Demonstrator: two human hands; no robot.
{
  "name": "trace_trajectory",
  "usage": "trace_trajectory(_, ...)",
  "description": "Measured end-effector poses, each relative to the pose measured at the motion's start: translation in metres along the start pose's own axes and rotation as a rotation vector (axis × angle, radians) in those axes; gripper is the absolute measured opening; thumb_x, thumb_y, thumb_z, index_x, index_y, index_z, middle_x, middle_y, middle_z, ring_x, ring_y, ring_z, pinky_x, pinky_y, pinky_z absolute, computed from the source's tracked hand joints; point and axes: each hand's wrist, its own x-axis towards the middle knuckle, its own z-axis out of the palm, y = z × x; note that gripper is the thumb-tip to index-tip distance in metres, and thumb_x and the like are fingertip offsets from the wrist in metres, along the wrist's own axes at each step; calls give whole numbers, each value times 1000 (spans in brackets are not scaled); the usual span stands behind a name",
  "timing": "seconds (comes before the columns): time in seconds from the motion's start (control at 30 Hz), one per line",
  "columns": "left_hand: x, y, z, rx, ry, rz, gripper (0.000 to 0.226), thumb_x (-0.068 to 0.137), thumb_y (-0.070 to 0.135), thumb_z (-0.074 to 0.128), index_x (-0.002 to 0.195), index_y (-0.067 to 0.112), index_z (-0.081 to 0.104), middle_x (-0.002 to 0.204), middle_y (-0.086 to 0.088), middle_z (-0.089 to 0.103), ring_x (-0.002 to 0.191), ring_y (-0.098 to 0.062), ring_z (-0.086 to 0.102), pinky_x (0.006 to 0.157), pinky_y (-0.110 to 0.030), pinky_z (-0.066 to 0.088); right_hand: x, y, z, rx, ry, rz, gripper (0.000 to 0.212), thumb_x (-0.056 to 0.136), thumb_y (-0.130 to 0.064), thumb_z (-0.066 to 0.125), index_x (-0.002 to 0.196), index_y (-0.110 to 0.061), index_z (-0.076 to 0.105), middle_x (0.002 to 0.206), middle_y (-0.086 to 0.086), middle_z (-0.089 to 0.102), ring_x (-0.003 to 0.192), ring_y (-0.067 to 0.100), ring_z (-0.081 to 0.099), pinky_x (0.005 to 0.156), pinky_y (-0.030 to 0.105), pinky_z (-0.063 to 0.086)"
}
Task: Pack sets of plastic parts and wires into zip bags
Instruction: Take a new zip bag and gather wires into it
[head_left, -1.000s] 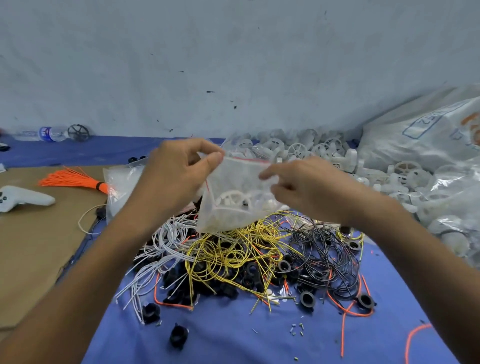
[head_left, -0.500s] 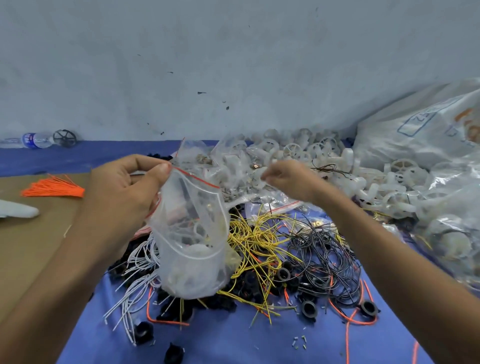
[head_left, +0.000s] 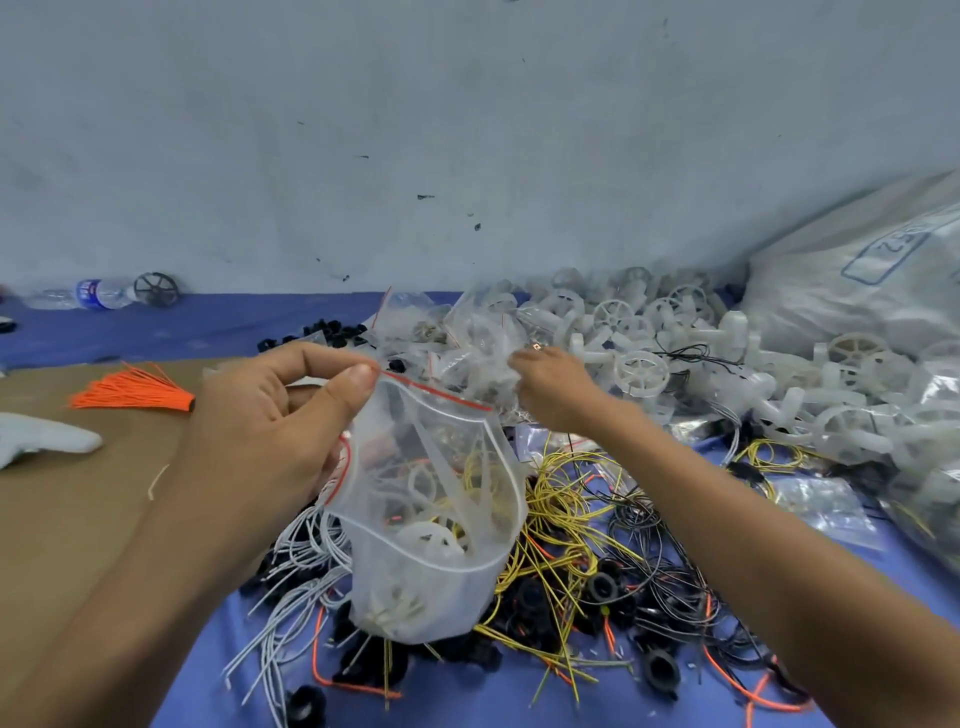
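My left hand (head_left: 275, 431) pinches the red-striped rim of a clear zip bag (head_left: 431, 525) between thumb and forefinger. The bag hangs with its mouth gaping and holds white plastic parts. My right hand (head_left: 550, 387) reaches far forward into a heap of small clear packets (head_left: 467, 338), with its fingers curled into them. I cannot tell what it holds. Beneath the bag lie tangled yellow wires (head_left: 566, 499), white wires (head_left: 301, 561), black wires (head_left: 660, 535) and black plastic rings (head_left: 602, 587).
A pile of white plastic wheels (head_left: 717, 364) fills the right side, with big plastic sacks (head_left: 862, 275) behind it. A brown cardboard sheet (head_left: 67, 509) lies at the left, bearing an orange wire bundle (head_left: 130, 392) and a white object (head_left: 41, 441). A water bottle (head_left: 83, 295) lies by the wall.
My right hand left the bag's rim and reached forward into the packet heap. The bag swung down, now hanging with its mouth wide from my left hand alone.
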Motion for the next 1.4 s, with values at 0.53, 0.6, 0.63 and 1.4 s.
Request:
trace_trajectory(0.53,11,10,22,-28,-130,-76,11,91,18,69,82,14,72,42,8,47,33,-5,33,35,-13,26,-145,-63,-241,882,553,-220,21,95,-24,58,111,-24,72,109,-2,73,99,21,67,71,27,53)
trace_trajectory(0.6,10,12,24,-16,-118,-78,10,92,16,68,83,12,71,41,8,46,32,-5,33,35,-12,26,-153,-74,-242,911,494,-242,20,96,-22,57,110,-22,72,110,3,72,102,27,65,74,32,55)
trace_trajectory(0.63,10,12,24,-15,-112,-84,10,92,14,68,83,12,70,40,8,46,32,-5,33,34,-12,26,-156,-79,-241,892,458,-245,21,97,-23,57,111,-23,72,109,2,72,99,28,65,76,33,56)
trace_trajectory(1.4,3,21,20,172,-218,-31,10,88,27,70,79,23,74,49,8,59,43,-5,49,43,-15,37,-122,-183,-131,-368,-451,-565,27,97,-7,46,70,-14,46,71,0,37,79,21,44,73,32,40)
